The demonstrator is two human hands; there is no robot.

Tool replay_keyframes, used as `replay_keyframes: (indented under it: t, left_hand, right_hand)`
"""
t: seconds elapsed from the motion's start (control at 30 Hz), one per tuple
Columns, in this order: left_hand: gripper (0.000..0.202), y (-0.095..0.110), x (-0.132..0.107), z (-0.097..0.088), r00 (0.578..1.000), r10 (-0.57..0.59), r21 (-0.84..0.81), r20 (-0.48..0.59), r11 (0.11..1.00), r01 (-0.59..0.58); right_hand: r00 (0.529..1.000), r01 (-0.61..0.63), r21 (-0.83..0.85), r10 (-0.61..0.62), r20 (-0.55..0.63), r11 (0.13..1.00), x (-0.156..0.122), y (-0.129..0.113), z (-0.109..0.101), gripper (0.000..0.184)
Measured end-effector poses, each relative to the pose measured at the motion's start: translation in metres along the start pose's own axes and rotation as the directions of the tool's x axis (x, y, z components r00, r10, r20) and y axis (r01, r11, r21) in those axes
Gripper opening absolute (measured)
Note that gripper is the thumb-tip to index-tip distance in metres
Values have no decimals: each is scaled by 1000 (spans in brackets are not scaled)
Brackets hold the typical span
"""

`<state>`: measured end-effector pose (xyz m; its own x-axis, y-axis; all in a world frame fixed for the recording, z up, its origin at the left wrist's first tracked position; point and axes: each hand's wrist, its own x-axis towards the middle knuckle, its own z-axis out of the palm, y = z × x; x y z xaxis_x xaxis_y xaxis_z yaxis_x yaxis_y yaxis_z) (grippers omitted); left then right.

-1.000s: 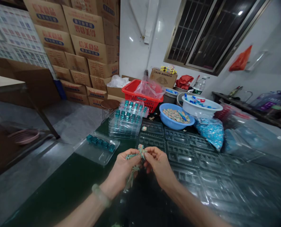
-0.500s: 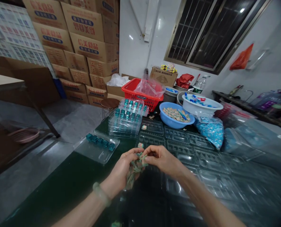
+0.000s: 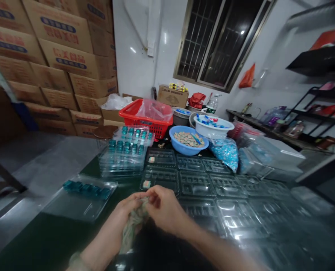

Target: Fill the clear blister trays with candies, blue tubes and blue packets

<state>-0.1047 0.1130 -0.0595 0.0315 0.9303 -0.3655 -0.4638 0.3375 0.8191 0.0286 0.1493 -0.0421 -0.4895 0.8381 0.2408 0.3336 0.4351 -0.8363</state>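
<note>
My left hand (image 3: 113, 222) is closed around a bunch of small flat pale green and pinkish pieces (image 3: 130, 226), blurred by motion. Against the top of that bunch, my right hand (image 3: 169, 210) has its thumb and fingers pinched together; what lies between the fingertips is hidden. Just beyond my hands is a clear plastic compartment tray (image 3: 163, 177) with one small pink-and-green piece (image 3: 146, 184) in its near left part. Behind it, another clear tray (image 3: 167, 158) carries a similar piece (image 3: 152, 159).
Rows of clear trays (image 3: 197, 183) cover the right of the dark green table (image 3: 32, 241). On the left are a clear lid (image 3: 85, 203) with teal blocks and a tray stack (image 3: 122, 162). Farther back stand a blue bowl (image 3: 184, 149) of pieces, a white basin (image 3: 214, 131) and a red basket (image 3: 144, 122).
The view has swung to the right, so the surroundings sit farther left in the picture. Both hands stay together at the bunch, in front of the near tray.
</note>
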Motion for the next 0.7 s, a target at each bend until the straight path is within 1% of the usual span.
replay_keyframes:
  t: [0.07,0.1,0.17,0.2,0.23,0.3,0.37,0.43,0.53,0.6,0.7]
  left_hand:
    - [22,1,2,-1,996,-82,-74,-35,994,79]
    - [25,2,3,-1,992,-115,-102,-52,989,109]
    - [32,6,3,1,985,-152,-131,-86,981,140]
    - [35,8,2,2,983,-153,-139,-98,981,139]
    - [36,10,1,4,983,-147,-147,-105,980,131]
    - [38,14,0,9,983,-142,-167,-112,978,123]
    - [40,16,-1,12,980,-158,-183,-121,974,134]
    - [40,16,0,13,975,-180,-183,-127,971,155]
    - [37,16,1,12,970,-186,-182,-153,971,158]
    - [36,17,1,12,966,-194,-205,-174,966,157]
    - [32,19,-1,15,968,-206,-228,-144,959,170]
  right_hand:
    - [999,-43,158,44,0,986,8,7,-11,13]
    - [996,-78,225,87,-28,971,15,14,-21,11]
    - [967,-162,295,211,-142,942,32,34,-50,16]
    - [922,-233,297,308,-236,926,43,46,-66,19]
    - [883,-277,289,361,-300,916,54,60,-82,22]
    - [821,-331,271,418,-389,904,76,87,-109,21]
    - [778,-370,241,441,-447,897,95,110,-124,18]
    - [755,-406,206,454,-473,890,111,126,-128,18]
    - [747,-450,152,464,-475,880,124,140,-121,21]
    - [749,-467,118,463,-474,876,127,145,-118,22]
    - [759,-472,67,444,-476,879,122,151,-117,24]
